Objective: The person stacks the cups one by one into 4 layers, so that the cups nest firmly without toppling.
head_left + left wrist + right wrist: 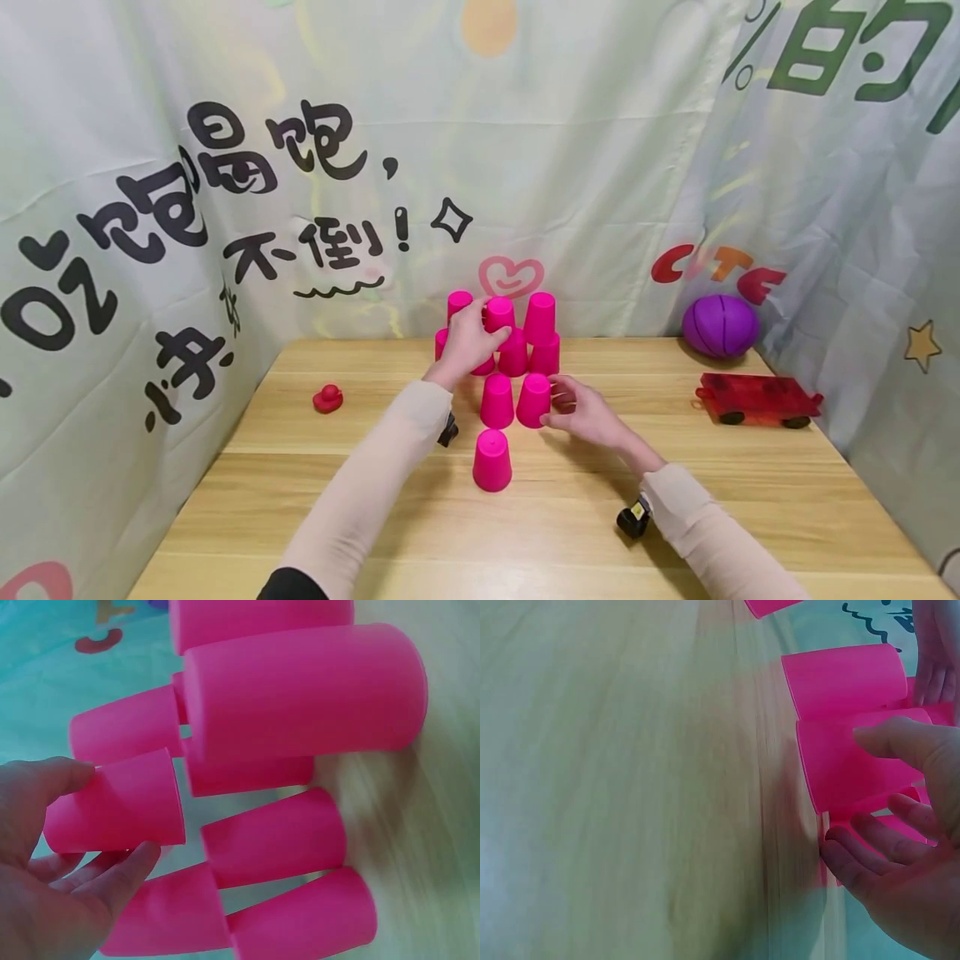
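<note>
My left hand [467, 343] reaches to the back stack of pink plastic cups and grips an upside-down pink cup [500, 313] between thumb and fingers. In the left wrist view this held cup [120, 806] sits over the joint of the row. Upper cups stand on either side, the right one [540, 318] on a lower cup [545, 356]. My right hand [592, 417] is beside the right cup [533, 402] of a nearer pair, thumb and fingers spread loosely at its side. The pair's left cup [497, 402] stands close by.
A single pink cup [492, 461] stands in front of the pair. On the wooden table [570, 550] are a small red hat-shaped toy [327, 399] at left, a purple ball [721, 326] at back right and a red wheeled toy [757, 398]. A printed curtain [585, 192] hangs behind.
</note>
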Demonstrator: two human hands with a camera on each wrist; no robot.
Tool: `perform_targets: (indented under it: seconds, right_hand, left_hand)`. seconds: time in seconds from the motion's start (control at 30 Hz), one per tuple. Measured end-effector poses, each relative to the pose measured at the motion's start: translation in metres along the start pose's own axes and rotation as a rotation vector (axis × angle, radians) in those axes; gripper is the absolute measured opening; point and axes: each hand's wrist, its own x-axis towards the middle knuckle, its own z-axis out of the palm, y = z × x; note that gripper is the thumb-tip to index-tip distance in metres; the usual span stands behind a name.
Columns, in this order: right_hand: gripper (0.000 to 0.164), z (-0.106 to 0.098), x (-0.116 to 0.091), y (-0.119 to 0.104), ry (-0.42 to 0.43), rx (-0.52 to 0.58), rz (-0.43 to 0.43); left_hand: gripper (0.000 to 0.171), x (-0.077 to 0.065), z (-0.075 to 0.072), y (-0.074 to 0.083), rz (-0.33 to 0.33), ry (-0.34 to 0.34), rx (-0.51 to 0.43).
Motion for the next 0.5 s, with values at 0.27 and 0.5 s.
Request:
perform_targets:
  seconds: [0.27, 0.5]
  right_hand:
    - [0.072, 0.006, 0.004, -0.006, 0.008, -0.034, 0.023]
    - [0.072, 0.008, 0.006, -0.007, 0.012, -0.046, 0.047]
  left_hand:
    - [0.069, 0.005, 0.015, -0.003, -0.053, 0.012, -0.023]
    - [0.069, 0.01, 0.02, -0.003, -0.025, 0.05, 0.008]
